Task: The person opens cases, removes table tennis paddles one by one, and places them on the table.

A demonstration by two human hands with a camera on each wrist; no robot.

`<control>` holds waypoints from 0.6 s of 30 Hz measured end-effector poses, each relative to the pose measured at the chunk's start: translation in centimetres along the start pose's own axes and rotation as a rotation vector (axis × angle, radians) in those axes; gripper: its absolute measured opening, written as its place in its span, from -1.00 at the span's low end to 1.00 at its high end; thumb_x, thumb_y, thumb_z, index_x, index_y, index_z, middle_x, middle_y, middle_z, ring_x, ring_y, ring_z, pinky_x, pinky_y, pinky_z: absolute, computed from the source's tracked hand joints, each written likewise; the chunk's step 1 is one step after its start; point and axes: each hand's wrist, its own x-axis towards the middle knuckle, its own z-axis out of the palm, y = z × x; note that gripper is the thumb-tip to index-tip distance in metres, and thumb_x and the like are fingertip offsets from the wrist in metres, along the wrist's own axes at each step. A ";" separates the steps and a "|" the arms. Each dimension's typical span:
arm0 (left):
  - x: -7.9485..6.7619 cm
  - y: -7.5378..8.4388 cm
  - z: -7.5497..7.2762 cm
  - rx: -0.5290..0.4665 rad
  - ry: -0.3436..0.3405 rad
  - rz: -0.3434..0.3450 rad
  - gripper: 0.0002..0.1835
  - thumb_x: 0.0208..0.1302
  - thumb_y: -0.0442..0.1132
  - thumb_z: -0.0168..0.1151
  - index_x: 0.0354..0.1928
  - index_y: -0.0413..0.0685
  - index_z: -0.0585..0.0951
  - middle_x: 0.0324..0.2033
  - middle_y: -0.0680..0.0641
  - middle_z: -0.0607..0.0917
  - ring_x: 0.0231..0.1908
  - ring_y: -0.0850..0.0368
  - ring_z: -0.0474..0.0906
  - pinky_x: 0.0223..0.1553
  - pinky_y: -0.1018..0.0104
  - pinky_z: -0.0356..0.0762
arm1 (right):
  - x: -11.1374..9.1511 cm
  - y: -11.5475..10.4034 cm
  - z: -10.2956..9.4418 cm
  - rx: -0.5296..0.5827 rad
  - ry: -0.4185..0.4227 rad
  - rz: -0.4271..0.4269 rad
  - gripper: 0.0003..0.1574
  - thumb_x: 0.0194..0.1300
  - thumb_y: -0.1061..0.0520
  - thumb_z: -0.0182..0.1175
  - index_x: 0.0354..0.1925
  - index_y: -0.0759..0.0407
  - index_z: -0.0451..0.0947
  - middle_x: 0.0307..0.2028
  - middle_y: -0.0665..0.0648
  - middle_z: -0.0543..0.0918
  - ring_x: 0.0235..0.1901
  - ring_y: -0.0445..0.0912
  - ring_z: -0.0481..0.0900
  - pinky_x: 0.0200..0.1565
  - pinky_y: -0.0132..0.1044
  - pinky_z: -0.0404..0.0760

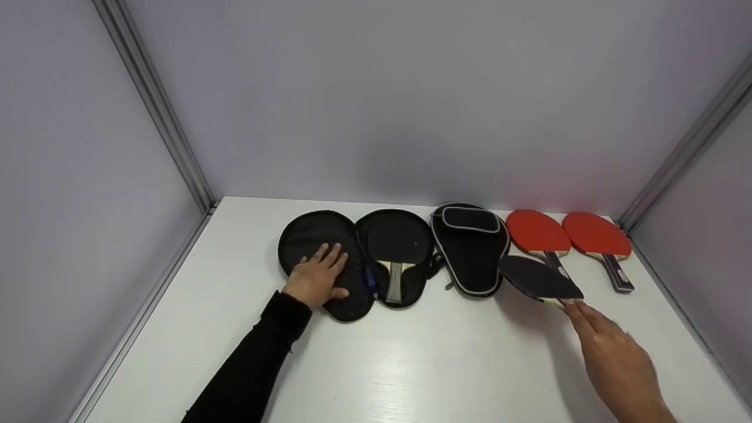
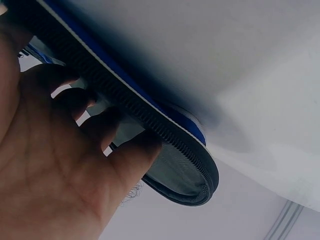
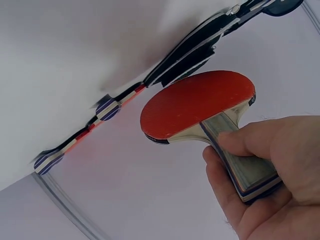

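Observation:
My left hand (image 1: 317,277) rests with fingers spread on the left half of an unzipped black paddle case (image 1: 308,232). In the case's right half lies a table tennis paddle (image 1: 399,242), black face up, its handle towards me. The left wrist view shows the fingertips against the case and its zipper edge (image 2: 135,107). With my right hand (image 1: 617,355) I grip the handle of another paddle (image 1: 537,277), raised above the table at the right. Its upper side is black; the right wrist view shows its red underside (image 3: 200,102) and thumb on the handle.
A zipped black case (image 1: 479,258) with light piping and a small pocket lies right of the open one. Two red-faced paddles (image 1: 536,229) lie farther right by the back wall (image 1: 411,117). The white table (image 1: 382,364) has walls at both sides.

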 end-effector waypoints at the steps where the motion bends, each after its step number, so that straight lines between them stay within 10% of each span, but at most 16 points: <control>1: 0.0 0.0 0.0 0.000 -0.002 0.000 0.07 0.59 0.40 0.37 0.89 0.00 0.29 0.92 -0.17 0.17 0.90 -0.34 0.10 0.64 -0.62 0.48 | -0.3 0.1 0.1 0.006 0.018 -0.010 -0.14 0.26 0.64 0.46 0.50 0.34 0.69 0.35 0.51 0.79 0.17 0.53 0.84 -0.06 0.51 0.87; 18: -0.2 -0.1 0.3 0.031 0.035 0.011 0.06 0.59 0.43 0.33 0.88 0.02 0.31 0.91 -0.15 0.20 0.89 -0.30 0.15 0.60 -0.59 0.56 | -1.2 0.1 0.7 -0.060 -0.167 0.023 -0.07 0.35 0.63 0.35 0.63 0.35 0.55 0.43 0.52 0.73 0.28 0.52 0.79 0.03 0.45 0.88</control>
